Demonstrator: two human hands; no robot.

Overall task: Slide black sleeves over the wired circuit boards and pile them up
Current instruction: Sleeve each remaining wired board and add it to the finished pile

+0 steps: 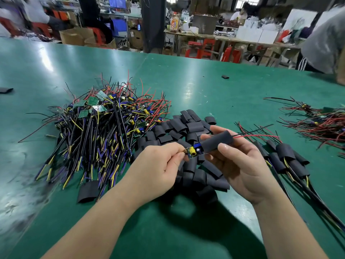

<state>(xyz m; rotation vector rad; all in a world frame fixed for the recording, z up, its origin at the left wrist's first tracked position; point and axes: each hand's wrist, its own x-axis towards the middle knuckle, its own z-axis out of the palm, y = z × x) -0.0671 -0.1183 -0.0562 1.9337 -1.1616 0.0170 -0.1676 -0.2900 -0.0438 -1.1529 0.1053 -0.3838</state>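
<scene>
The right grip (240, 165) holds a black sleeve (216, 142) above the green counter (205, 86), with the thumb on the sleeve's near side and the fingers curled over its far side. The left grip (158, 165) is narrow, thumb and forefinger pinching the left end of a wired circuit board (194, 151). The board lies between the two grips. Its blue and yellow parts show just left of the sleeve's mouth, and the rest is hidden inside the tube. From the sleeve's right end a thin red and black wire pair (257, 135) pokes out past the right grip's fingers.

Under both grips lies a heap of loose sleeves (186, 128) — flat black tubes overlapping in all directions. Touching its left edge is a big tangle of bare boards (104, 128), green boards and yellow capacitors on top, with black, yellow and purple leads fanning toward the near edge. Just right of the right grip is the pile of sleeved boards (287, 156), its cables trailing to the lower right corner. Farther right sits another bundle of red wires (321, 122).

One stray sleeve (225, 77) lies alone well beyond the piles, and another (5, 90) lies at the far left edge. A person in a grey top (324, 40) leans at the counter's far right corner.
</scene>
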